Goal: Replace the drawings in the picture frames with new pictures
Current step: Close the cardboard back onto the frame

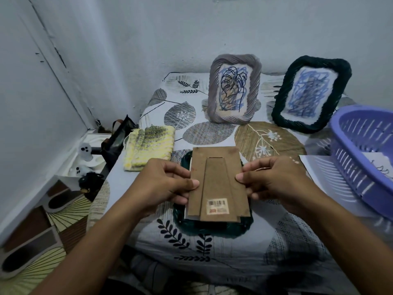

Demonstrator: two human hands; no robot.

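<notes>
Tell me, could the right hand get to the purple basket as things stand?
Probably yes: the purple basket sits just right of the right hand, nothing between them, but that hand would first have to release the brown backing board.

The gray frame point(234, 90) and dark green frame point(311, 94) stand at the back of the bed point(212, 248). The purple basket point(365, 154) blocks the right side, the yellow cloth point(148, 151) the left. Between them the bedsheet lies open.

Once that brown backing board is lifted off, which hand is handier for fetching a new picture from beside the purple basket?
Probably the right hand. The white sheets lie under and beside the purple basket on its side, whereas the left hand would have to cross over the backing board that both hands pinch above the dark green frame.
</notes>
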